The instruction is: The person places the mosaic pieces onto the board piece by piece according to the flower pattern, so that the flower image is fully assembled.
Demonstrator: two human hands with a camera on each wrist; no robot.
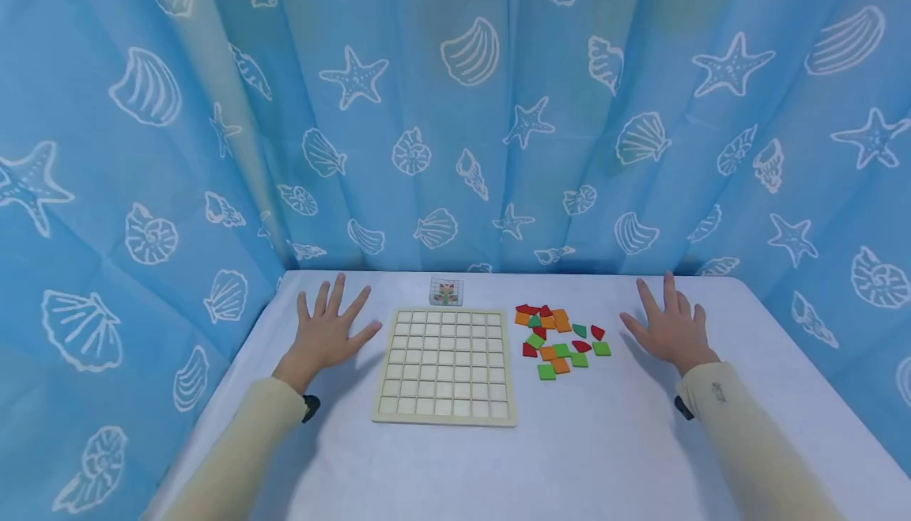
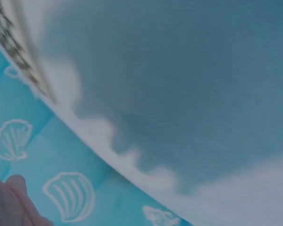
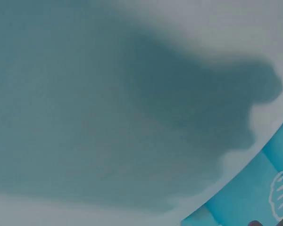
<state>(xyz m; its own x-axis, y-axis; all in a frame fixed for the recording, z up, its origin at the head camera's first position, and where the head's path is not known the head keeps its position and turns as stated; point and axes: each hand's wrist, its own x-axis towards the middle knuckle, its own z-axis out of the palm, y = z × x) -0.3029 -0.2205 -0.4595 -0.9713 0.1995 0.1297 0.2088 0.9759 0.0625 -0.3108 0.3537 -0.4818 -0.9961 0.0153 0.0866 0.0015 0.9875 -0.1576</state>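
Fingers spread, my left hand [image 1: 326, 337] hovers above the table left of a pale wooden grid board [image 1: 511, 363] with square cells. My right hand [image 1: 671, 333], also spread and holding nothing, is over the table to the right of a loose group of coloured tiles. Among these are a green square tile [image 1: 546, 372], an orange tile [image 1: 561, 365] and a red curved tile [image 1: 581, 346]. Behind the board sits a small picture card [image 1: 446, 292] with a coloured pattern on a grid. Both wrist views mostly show hand shadows on the cloth; only fingertips of the left hand [image 2: 12, 202] appear at a corner.
A white cloth covers the table [image 1: 455, 473]. Along its back and sides hangs a blue curtain [image 1: 427, 110] printed with shells and starfish. Dark bands [image 1: 311, 408] circle the wrists beneath beige sleeves.
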